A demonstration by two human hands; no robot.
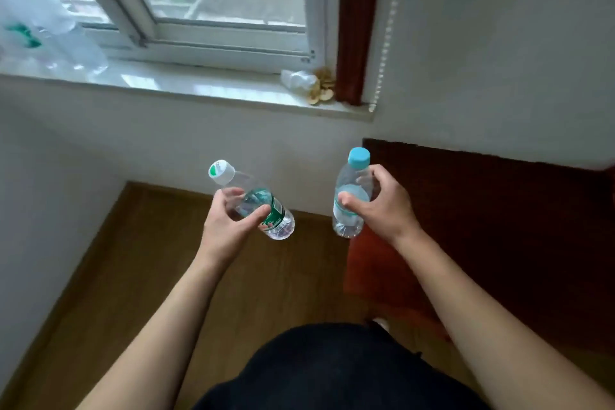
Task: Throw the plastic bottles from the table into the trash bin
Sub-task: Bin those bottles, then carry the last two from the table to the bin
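My left hand grips a clear plastic bottle with a white cap and a green label, tilted with its cap up and to the left. In my right hand is a clear bottle with a light blue cap, held nearly upright. Both bottles hang in the air over the wooden floor, in front of a white wall. No trash bin is in view.
A dark red-brown table stands at the right against the wall. The window sill carries several clear bottles with green caps at the far left and a crumpled bottle near a dark red curtain. Wooden floor lies below.
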